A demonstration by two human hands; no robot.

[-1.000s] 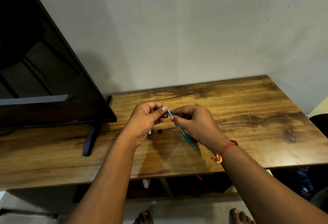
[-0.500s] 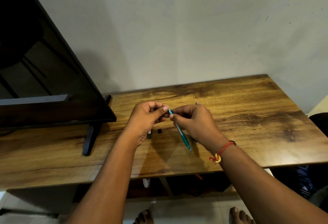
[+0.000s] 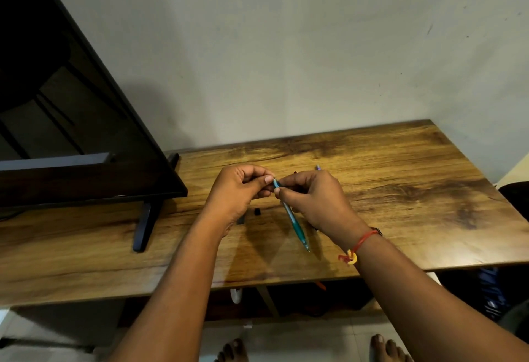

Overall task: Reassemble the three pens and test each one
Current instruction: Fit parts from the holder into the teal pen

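Note:
My right hand pinches a teal see-through pen near its upper end, its tip pointing down toward me above the wooden table. My left hand has thumb and fingers curled at the pen's top end, pinching there; what it holds is too small to tell. Two small black pen parts lie on the table below my hands. A purple pen end pokes out behind my right hand, and another dark tip shows beside it.
A large black TV screen on a dark foot stands at the left of the table. A plain wall rises behind. The table's near edge runs just below my wrists, with my bare feet on the tiled floor underneath.
The hands stay together at the pen's top end. The pen's tip has swung slightly, and the whole view has shifted a little; no part was picked up or put down.

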